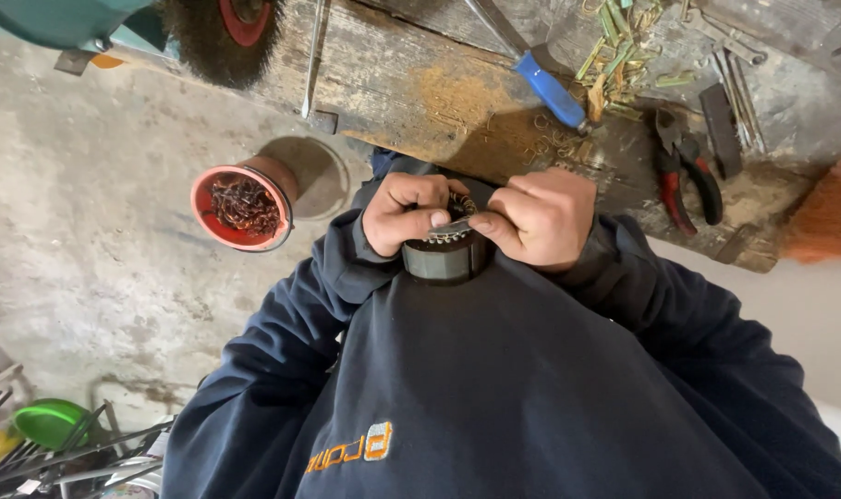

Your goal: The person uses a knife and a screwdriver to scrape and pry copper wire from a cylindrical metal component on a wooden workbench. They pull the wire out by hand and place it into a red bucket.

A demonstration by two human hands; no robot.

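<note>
The left hand (409,217) is gripping the round grey metal motor part (445,257), fingers curled tight on its toothed rim. The right hand (542,220) is pinching a small flat metal blade (453,227) against it. Both are sitting just below the worn wooden counter (411,88) edge, beside a red cup of wire scraps (242,208).

Grey slotted cylinder (444,259), chest-high
</note>
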